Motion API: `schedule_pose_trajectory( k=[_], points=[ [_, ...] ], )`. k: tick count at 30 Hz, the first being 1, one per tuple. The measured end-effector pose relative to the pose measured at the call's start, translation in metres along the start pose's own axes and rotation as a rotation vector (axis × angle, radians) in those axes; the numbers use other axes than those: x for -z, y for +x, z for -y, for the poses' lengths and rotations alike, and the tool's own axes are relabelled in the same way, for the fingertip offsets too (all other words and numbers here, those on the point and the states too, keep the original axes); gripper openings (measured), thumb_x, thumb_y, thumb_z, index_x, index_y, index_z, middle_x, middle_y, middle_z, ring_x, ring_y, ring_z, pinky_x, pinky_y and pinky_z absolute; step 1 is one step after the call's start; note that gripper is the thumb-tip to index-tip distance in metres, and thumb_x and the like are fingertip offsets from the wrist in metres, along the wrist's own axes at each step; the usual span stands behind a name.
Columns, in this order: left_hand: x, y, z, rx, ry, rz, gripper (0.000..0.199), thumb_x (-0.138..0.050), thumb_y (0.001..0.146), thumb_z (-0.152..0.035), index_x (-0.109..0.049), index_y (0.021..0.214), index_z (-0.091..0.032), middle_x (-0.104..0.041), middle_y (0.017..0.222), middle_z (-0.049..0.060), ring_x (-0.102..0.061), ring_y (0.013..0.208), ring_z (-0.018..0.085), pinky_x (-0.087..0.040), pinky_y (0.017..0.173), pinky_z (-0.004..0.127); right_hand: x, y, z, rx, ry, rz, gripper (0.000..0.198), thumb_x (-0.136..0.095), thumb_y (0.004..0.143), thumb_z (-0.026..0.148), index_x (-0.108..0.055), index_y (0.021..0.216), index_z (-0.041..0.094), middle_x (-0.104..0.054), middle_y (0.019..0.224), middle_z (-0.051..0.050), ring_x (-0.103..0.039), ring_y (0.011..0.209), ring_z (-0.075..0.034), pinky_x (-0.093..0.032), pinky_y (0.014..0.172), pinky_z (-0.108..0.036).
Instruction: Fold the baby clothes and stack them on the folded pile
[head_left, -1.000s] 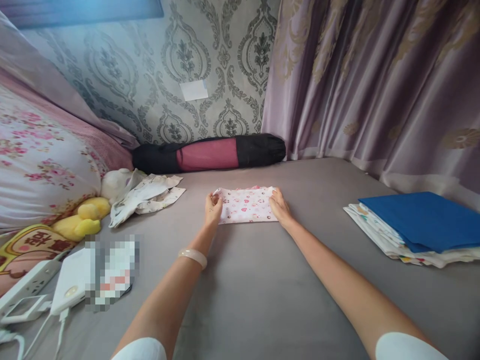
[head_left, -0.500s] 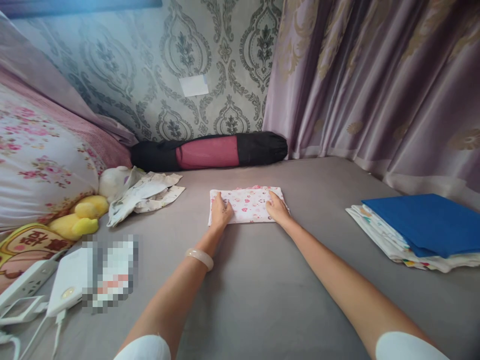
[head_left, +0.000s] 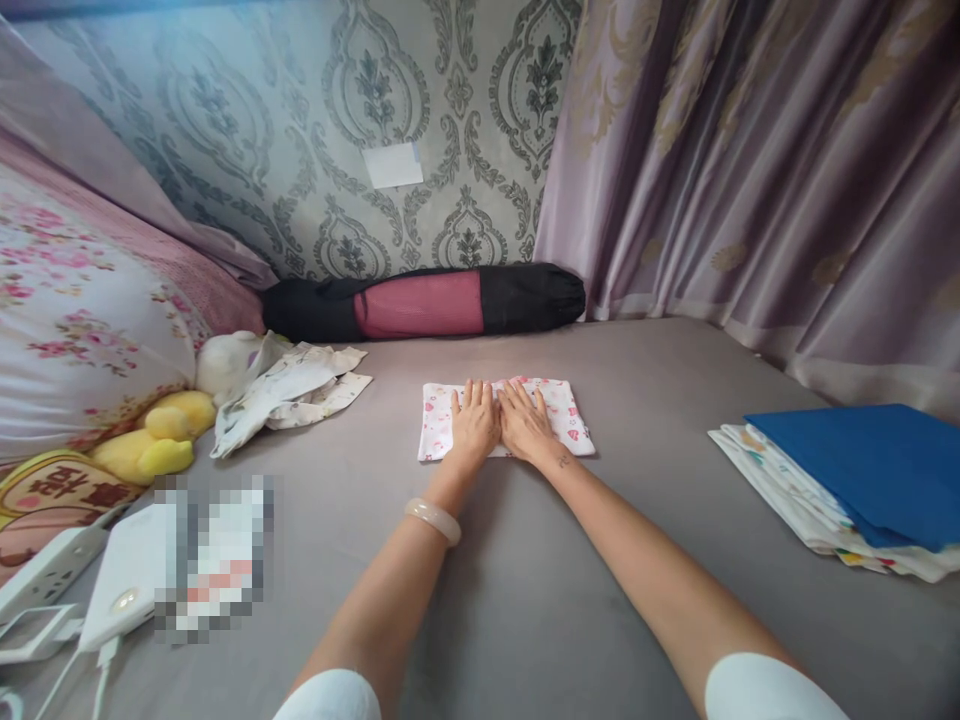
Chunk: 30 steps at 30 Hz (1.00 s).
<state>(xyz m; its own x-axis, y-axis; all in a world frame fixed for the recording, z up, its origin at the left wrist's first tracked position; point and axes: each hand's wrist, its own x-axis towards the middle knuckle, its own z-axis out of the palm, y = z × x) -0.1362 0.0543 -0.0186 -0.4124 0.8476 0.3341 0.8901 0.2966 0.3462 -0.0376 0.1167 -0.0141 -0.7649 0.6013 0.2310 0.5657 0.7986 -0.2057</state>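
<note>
A folded white cloth with pink and red prints (head_left: 566,415) lies flat on the grey bed sheet (head_left: 517,600) in front of me. On its middle my left hand (head_left: 474,425) rests palm down, fingers stretched out and pointing away. Beside it and touching at the thumb side, my right hand (head_left: 525,420) also lies flat on the cloth, fingers extended. Neither hand grips anything. The hands cover the cloth's centre; both its ends show. A pale bangle (head_left: 433,520) circles my left wrist.
At the right lies a stack of folded cloths, a blue one (head_left: 862,470) on top. A black and pink rolled bag (head_left: 420,303) lies along the wall. To the left are a crumpled garment (head_left: 292,390), yellow plush toys (head_left: 142,450), a power strip (head_left: 56,570) and a white charger (head_left: 124,580).
My hands have let go of the cloth's two ends and come together on its middle, fingers now flat. The cloth lies flat on the sheet.
</note>
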Motion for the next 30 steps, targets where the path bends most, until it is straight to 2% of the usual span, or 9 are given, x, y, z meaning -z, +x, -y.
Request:
schedule_pose_trajectory(
  k=[7, 15, 20, 25, 30],
  points=[
    [-0.017, -0.005, 0.010, 0.040, -0.069, -0.006, 0.048, -0.036, 0.094, -0.030, -0.050, 0.137, -0.013, -0.047, 0.146, 0.018, -0.034, 0.141, 0.032, -0.014, 0.117, 0.054, -0.011, 0.001, -0.008, -0.021, 0.007, 0.028, 0.054, -0.022, 0.099, 0.030, -0.040, 0.147, 0.013, -0.033, 0.155, -0.009, -0.026, 0.144, -0.025, -0.011, 0.118, -0.048],
    [-0.009, -0.002, 0.005, 0.049, -0.003, 0.015, 0.047, -0.034, 0.095, -0.029, -0.052, 0.134, -0.010, -0.047, 0.145, 0.019, -0.037, 0.139, 0.033, -0.017, 0.116, 0.054, -0.006, 0.001, -0.009, -0.015, 0.033, 0.060, 0.055, -0.021, 0.099, 0.030, -0.039, 0.147, 0.011, -0.032, 0.156, -0.009, -0.024, 0.145, -0.025, -0.010, 0.119, -0.048],
    [-0.004, -0.001, 0.007, -0.002, 0.030, -0.048, 0.049, -0.033, 0.096, -0.029, -0.048, 0.138, -0.009, -0.043, 0.148, 0.019, -0.030, 0.143, 0.032, -0.011, 0.118, 0.054, -0.002, 0.001, -0.009, 0.018, 0.019, 0.006, 0.054, -0.025, 0.097, 0.026, -0.039, 0.147, 0.013, -0.032, 0.156, -0.009, -0.020, 0.147, -0.024, -0.003, 0.119, -0.052],
    [-0.009, 0.001, 0.013, -0.033, 0.011, 0.076, 0.047, -0.034, 0.095, -0.026, -0.049, 0.138, -0.014, -0.046, 0.147, 0.016, -0.035, 0.140, 0.032, -0.017, 0.117, 0.054, -0.008, 0.004, -0.009, 0.026, 0.036, 0.064, 0.056, -0.023, 0.097, 0.026, -0.038, 0.148, 0.012, -0.033, 0.155, -0.008, -0.024, 0.145, -0.023, -0.010, 0.119, -0.048],
    [-0.011, 0.001, 0.014, -0.024, 0.011, 0.062, 0.045, -0.035, 0.095, -0.027, -0.050, 0.137, -0.019, -0.048, 0.146, 0.013, -0.037, 0.139, 0.030, -0.018, 0.116, 0.054, -0.011, 0.006, -0.012, 0.029, 0.035, 0.069, 0.055, -0.024, 0.097, 0.027, -0.039, 0.148, 0.013, -0.034, 0.155, -0.008, -0.024, 0.145, -0.024, -0.011, 0.119, -0.050]
  ],
)
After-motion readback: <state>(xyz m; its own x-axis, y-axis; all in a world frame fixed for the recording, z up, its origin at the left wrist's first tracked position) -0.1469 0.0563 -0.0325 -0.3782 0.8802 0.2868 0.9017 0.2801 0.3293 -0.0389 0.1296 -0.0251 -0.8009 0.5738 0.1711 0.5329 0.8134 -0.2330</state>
